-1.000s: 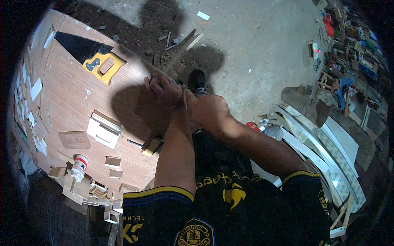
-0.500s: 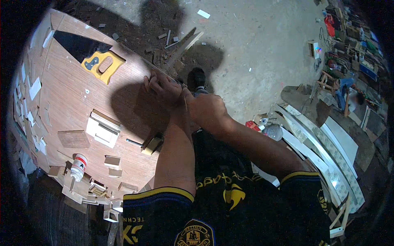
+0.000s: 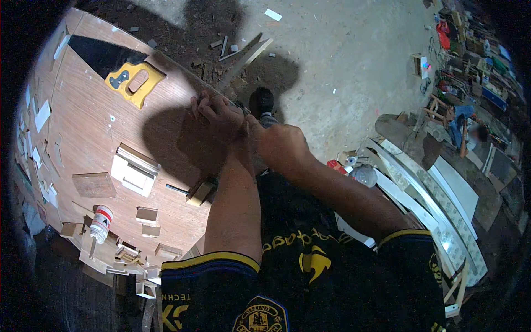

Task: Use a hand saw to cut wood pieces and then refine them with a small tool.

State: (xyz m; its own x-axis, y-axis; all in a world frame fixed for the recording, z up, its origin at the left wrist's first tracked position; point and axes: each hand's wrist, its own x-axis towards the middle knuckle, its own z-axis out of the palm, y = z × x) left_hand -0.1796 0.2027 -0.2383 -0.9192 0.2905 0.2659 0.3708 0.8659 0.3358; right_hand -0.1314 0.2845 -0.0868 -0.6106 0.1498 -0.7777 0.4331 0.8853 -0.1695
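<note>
My left hand (image 3: 220, 119) rests at the edge of the wooden table (image 3: 88, 144), fingers bent and drawn together in deep shadow. Close against it is my right hand (image 3: 285, 145), closed in a fist with its thumb side toward the left wrist. A small dark thing shows between the two hands, too dim to name; whatever either hand grips is hidden. Farther left on the table lies a handsaw (image 3: 135, 83) with a yellow handle and black blade. Nearer to me, beside my left forearm, are a small wooden block (image 3: 202, 192) and a dark pen-like stick (image 3: 177, 189).
A white panelled piece (image 3: 134, 172), a flat wooden board (image 3: 94, 185) and a white bottle with a red label (image 3: 101, 222) are on the table. Wood scraps litter the floor beyond its edge. Long white strips (image 3: 420, 193) lie at right, near a clear plastic container (image 3: 365, 176).
The whole view has shifted slightly, so the table and its things appear a little farther left. Both hands keep nearly the same pose at the table edge.
</note>
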